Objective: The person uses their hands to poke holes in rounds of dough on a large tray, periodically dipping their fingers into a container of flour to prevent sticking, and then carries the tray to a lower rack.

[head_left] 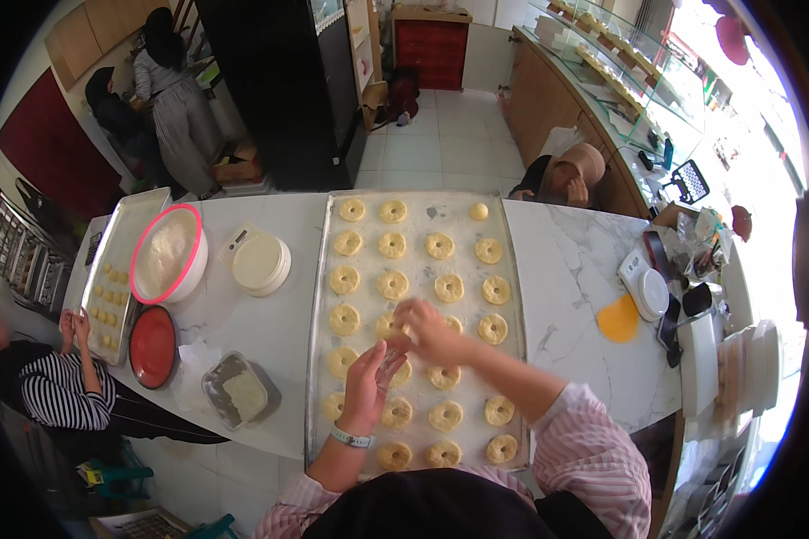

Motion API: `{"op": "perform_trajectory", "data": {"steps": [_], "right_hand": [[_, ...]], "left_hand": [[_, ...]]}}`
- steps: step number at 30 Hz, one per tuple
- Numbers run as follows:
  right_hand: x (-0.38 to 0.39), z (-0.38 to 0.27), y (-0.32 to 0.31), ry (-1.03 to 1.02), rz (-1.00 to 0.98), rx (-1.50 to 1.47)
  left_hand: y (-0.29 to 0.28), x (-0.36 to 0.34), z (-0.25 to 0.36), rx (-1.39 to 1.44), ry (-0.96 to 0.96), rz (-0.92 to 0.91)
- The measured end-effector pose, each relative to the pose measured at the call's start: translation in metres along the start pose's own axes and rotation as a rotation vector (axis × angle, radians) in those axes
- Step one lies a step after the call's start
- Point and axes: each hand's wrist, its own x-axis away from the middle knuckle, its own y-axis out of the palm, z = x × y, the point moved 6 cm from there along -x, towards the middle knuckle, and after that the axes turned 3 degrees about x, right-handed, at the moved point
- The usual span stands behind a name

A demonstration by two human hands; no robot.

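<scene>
A large floured tray [415, 260] lies in front of me, holding rows of pale dough rings [448, 287]. One dough ball [479, 211] without a hole sits at its far right corner. Above the middle of the tray my two hands are close together. My left hand [366, 386] is raised with its fingers stretched upward, a pale band around the wrist. My right hand [433, 332] reaches in from the right, fingers bent and smeared by motion. Whether something small is between the hands I cannot make out. Several rings beneath them are partly hidden.
Left on the marble table are a pink-rimmed bowl of flour [173, 251], a white round-topped scale [261, 263], a red bowl [154, 349] and a grey tub [239, 389]. A person in stripes handles dough balls. Right: another scale [645, 286] and a yellow disc [618, 319].
</scene>
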Motion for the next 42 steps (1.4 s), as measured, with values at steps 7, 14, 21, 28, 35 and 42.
{"op": "perform_trajectory", "data": {"steps": [7,14,21,28,35,42], "right_hand": [[0.056,-0.071,-0.018,0.073,0.225,0.475],[0.073,-0.059,-0.025,0.194,0.323,-0.388],[0.075,-0.084,-0.047,0.118,0.389,-0.125],[0.084,-0.065,-0.041,0.321,0.441,-0.515],[0.095,-0.053,-0.040,0.458,0.331,-0.655],[0.103,-0.058,-0.040,0.500,0.338,-0.687]], "left_hand": [[0.006,0.005,-0.020,-0.094,0.190,0.098],[0.027,0.020,-0.004,-0.316,0.207,-0.113],[0.036,0.036,0.010,-0.333,0.315,-0.126],[0.033,0.039,-0.001,-0.110,0.180,-0.154],[0.034,0.040,-0.004,-0.145,0.081,-0.149],[0.031,0.039,-0.004,-0.131,0.041,-0.147]]}}
